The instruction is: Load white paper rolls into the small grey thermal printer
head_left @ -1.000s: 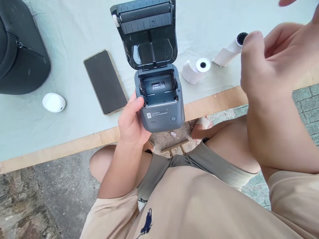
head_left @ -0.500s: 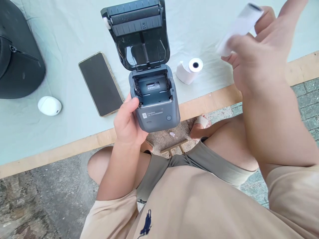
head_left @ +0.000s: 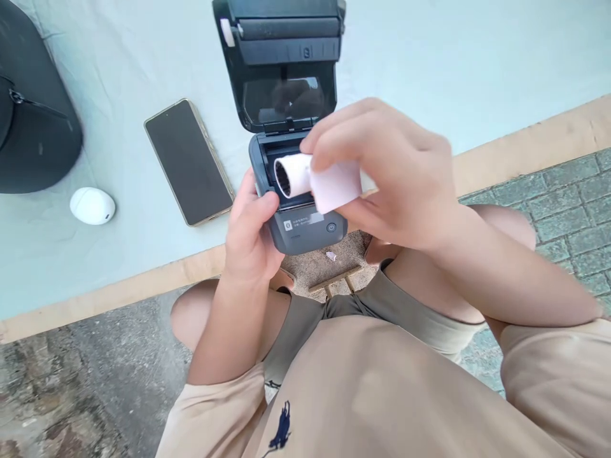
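Observation:
My left hand (head_left: 251,235) grips the left side of a dark grey label printer (head_left: 310,238), thumb on its front rim. The printer's lid (head_left: 286,105) stands tipped back, leaving the paper bay uncovered. Over that bay, my right hand (head_left: 401,172) pinches a white paper roll (head_left: 341,184). The roll's hollow end faces left, and a loose flap of paper hangs over the printer's front edge. My fingers hide part of the roll; whether it touches the bay floor I cannot tell.
A phone (head_left: 188,162) lies left of the printer, with a white oval case (head_left: 92,205) farther left. A black zipped bag (head_left: 35,108) stands at the far left. The table's wooden edge (head_left: 157,280) runs just above my knees. A paper scrap (head_left: 331,256) lies on the ground.
My right hand has brought the paper roll from the upper right down over the printer's bay. The small roll on the table is now hidden behind that hand. My left hand stays on the printer.

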### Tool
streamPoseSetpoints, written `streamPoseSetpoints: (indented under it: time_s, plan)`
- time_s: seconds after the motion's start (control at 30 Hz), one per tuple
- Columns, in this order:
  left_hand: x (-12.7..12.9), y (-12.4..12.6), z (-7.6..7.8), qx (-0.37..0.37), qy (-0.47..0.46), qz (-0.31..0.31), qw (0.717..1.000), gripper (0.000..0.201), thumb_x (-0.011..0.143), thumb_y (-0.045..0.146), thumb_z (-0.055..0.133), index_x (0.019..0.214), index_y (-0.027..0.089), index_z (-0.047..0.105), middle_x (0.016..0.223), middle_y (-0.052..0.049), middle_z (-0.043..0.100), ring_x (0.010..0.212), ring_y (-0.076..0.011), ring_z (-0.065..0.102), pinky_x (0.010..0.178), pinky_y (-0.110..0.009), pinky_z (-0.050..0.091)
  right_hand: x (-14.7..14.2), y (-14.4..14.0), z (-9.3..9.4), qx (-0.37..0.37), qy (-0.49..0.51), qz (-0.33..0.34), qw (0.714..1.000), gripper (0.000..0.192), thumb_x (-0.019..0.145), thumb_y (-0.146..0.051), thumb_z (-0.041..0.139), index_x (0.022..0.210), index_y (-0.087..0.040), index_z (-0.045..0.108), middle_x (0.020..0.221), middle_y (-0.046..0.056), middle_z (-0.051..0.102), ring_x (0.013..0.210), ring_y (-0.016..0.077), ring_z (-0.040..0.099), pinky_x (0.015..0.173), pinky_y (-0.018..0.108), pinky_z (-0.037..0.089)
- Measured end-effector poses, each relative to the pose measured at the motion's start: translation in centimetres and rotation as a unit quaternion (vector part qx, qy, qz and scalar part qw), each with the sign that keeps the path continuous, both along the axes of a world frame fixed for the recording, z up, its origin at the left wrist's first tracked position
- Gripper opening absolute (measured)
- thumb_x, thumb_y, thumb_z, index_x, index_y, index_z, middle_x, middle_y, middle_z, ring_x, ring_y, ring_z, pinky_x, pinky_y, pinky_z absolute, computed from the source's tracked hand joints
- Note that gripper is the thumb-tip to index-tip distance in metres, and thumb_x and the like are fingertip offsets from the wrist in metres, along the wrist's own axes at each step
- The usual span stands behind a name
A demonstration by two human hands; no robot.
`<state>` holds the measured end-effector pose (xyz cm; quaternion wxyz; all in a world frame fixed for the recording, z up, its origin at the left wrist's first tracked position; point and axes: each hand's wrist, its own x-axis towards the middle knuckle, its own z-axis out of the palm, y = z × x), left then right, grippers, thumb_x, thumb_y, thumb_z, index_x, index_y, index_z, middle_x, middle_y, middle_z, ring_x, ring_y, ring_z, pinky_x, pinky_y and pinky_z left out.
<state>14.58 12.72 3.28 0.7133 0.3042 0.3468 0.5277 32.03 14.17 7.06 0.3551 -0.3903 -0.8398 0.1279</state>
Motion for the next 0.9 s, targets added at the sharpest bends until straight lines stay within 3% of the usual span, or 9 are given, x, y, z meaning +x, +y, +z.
streamPoseSetpoints:
  time_s: [0.17, 0.33, 0.47, 0.6, 0.7, 0.8, 0.83, 0.9]
  plan:
    - [0.0, -0.2, 0.0, -0.009, 0.021, -0.016, 1.000, 0.029, 0.082, 0.031, 0.066, 0.109, 0.023, 0.060, 0.091, -0.001, 0.067, 0.097, -0.0201, 0.069, 0.083, -0.027, 0.056, -0.6, 0.7, -0.5, -0.028, -0.065, -0.027, 0.997, 0.019, 0.094, -0.022, 0.041, 0.089, -0.025, 0.058, 0.101, -0.002, 0.071, 0.095, 0.0182, 0.068, 0.079, 0.035, 0.049]
    - [-0.2, -0.2, 0.1, -0.016, 0.010, -0.014, 1.000, 0.026, 0.084, 0.029, 0.063, 0.109, 0.024, 0.062, 0.090, -0.001, 0.068, 0.087, -0.0167, 0.069, 0.071, -0.025, 0.053, -0.8, 0.0, -0.6, 0.047, -0.005, -0.060, 0.997, 0.016, 0.092, -0.021, 0.047, 0.084, -0.023, 0.060, 0.095, -0.004, 0.073, 0.090, 0.0159, 0.067, 0.082, 0.036, 0.048]
    - [-0.2, 0.0, 0.1, -0.005, -0.002, 0.006, 1.000, 0.019, 0.084, 0.037, 0.063, 0.099, 0.027, 0.067, 0.084, -0.001, 0.067, 0.089, -0.0185, 0.068, 0.068, -0.027, 0.054, -1.1, -1.0, -0.9, 0.071, -0.057, 0.016, 0.996, 0.016, 0.094, -0.026, 0.048, 0.086, -0.024, 0.061, 0.096, -0.006, 0.073, 0.094, 0.0170, 0.068, 0.077, 0.037, 0.046]
    - [-0.3, -0.1, -0.2, 0.007, 0.005, 0.013, 1.000, 0.024, 0.083, 0.025, 0.066, 0.107, 0.025, 0.067, 0.091, 0.001, 0.071, 0.092, -0.0181, 0.069, 0.083, -0.030, 0.057, -0.7, -0.8, -0.7, 0.057, -0.010, 0.055, 0.997, 0.018, 0.095, -0.033, 0.050, 0.084, -0.024, 0.060, 0.099, -0.003, 0.070, 0.101, 0.0175, 0.066, 0.085, 0.038, 0.051]
    - [-0.4, -0.3, -0.5, 0.025, 0.009, 0.010, 1.000, 0.032, 0.081, 0.023, 0.070, 0.113, 0.022, 0.064, 0.098, 0.000, 0.073, 0.101, -0.0226, 0.069, 0.097, -0.037, 0.056, 0.1, -0.3, 0.0, 0.033, 0.044, 0.010, 0.998, 0.010, 0.092, -0.024, 0.053, 0.092, -0.023, 0.062, 0.105, 0.004, 0.067, 0.103, 0.0178, 0.063, 0.093, 0.038, 0.053]
    - [-0.5, -0.5, -0.7, 0.033, 0.021, 0.007, 0.999, 0.038, 0.079, 0.025, 0.074, 0.114, 0.023, 0.062, 0.106, -0.003, 0.072, 0.110, -0.0279, 0.068, 0.101, -0.042, 0.055, 0.8, 0.1, 0.8, 0.008, 0.039, -0.069, 0.997, 0.023, 0.091, -0.031, 0.051, 0.108, -0.020, 0.063, 0.121, 0.011, 0.060, 0.120, 0.0225, 0.055, 0.102, 0.042, 0.050]
    - [-0.5, -0.5, -0.7, 0.032, 0.024, 0.005, 0.999, 0.040, 0.077, 0.024, 0.075, 0.115, 0.024, 0.061, 0.108, -0.003, 0.071, 0.112, -0.0291, 0.067, 0.100, -0.042, 0.056, 0.9, 0.2, 1.0, -0.009, 0.036, -0.090, 0.995, 0.030, 0.091, -0.036, 0.050, 0.115, -0.021, 0.061, 0.128, 0.010, 0.056, 0.127, 0.0245, 0.051, 0.104, 0.043, 0.049]
    - [-0.5, -0.5, -0.6, 0.028, 0.036, 0.006, 0.999, 0.050, 0.073, 0.021, 0.077, 0.118, 0.027, 0.059, 0.111, -0.004, 0.069, 0.119, -0.0315, 0.064, 0.097, -0.043, 0.058, 1.2, 0.3, 1.2, -0.110, 0.075, -0.108, 0.985, 0.042, 0.087, -0.045, 0.055, 0.127, -0.030, 0.055, 0.145, -0.002, 0.046, 0.143, 0.0269, 0.036, 0.114, 0.043, 0.040]
